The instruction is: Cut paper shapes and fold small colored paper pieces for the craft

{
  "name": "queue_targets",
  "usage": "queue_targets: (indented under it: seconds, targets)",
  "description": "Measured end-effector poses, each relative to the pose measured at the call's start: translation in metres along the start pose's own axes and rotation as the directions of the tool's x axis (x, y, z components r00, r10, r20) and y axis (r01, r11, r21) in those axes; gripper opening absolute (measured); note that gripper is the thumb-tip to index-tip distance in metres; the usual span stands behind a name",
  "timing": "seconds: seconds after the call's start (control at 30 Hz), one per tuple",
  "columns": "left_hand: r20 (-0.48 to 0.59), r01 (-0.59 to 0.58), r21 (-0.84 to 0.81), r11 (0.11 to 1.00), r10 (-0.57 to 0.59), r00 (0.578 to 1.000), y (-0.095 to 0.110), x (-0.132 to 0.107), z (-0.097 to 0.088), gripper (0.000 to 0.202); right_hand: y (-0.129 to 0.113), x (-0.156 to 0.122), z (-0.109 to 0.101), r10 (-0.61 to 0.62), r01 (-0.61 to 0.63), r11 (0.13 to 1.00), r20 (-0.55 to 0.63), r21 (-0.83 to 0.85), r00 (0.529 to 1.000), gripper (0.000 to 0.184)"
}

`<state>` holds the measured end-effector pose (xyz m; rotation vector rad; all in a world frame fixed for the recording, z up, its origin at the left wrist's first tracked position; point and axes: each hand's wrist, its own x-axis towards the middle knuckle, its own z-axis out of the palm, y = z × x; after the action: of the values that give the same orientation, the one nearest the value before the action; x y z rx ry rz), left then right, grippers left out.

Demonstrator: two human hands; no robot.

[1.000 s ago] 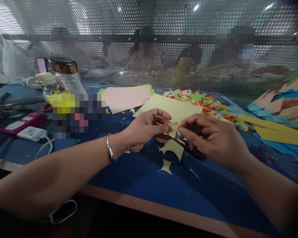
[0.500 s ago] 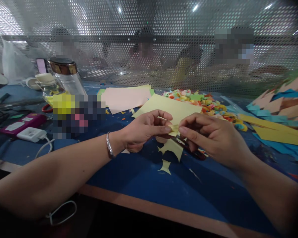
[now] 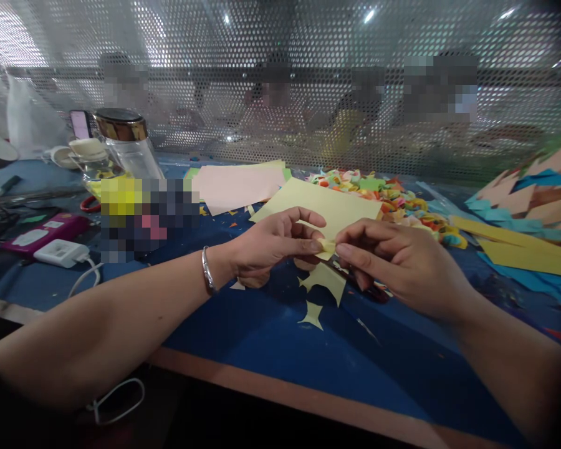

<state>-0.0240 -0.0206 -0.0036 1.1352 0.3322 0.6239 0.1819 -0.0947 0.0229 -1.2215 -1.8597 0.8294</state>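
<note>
Between my two hands is a small folded piece of yellow paper (image 3: 326, 247). My left hand (image 3: 280, 240) pinches its left side between thumb and forefinger. My right hand (image 3: 393, 255) grips the right side the same way, its other fingers curled. Beneath the right hand lies a dark-handled tool (image 3: 339, 267), mostly hidden. Yellow paper offcuts with curved edges, one larger (image 3: 327, 280) and one small (image 3: 312, 315), rest on the blue table (image 3: 262, 337) below. Just behind my hands is a pale yellow sheet (image 3: 322, 199).
A heap of colourful folded paper pieces (image 3: 397, 202) lies behind my right hand. Pink sheets (image 3: 238, 184) are at the back. On the left stand a clear bottle (image 3: 131, 149) and a purple power strip (image 3: 47, 236). Layered paper (image 3: 537, 193) stands right. A perforated metal screen (image 3: 280, 37) closes the back.
Both hands keep their pinch on the small yellow paper, which is tilted slightly differently. My right hand's fingers have shifted a little. The things on the table stay where they were.
</note>
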Motion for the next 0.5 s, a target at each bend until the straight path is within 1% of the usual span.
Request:
queue_targets:
  seconds: [0.17,0.3,0.5]
  targets:
    - [0.023,0.003,-0.008,1.0,-0.003,1.0,0.0001,-0.0001,-0.001,0.043,0.0006,-0.0005,-0.0006,-0.004,0.004,1.0,0.021,-0.007,1.0,0.032]
    - [0.014,0.009,-0.013,1.0,-0.009,1.0,0.0008,-0.0008,-0.0003,0.043,0.0004,-0.0004,-0.001,0.0,0.001,1.0,0.021,-0.024,1.0,0.034]
    - [0.019,-0.003,-0.018,1.0,0.003,1.0,-0.0006,-0.0004,-0.0015,0.044,-0.0004,-0.0011,0.0007,-0.015,0.016,1.0,0.008,-0.025,1.0,0.03]
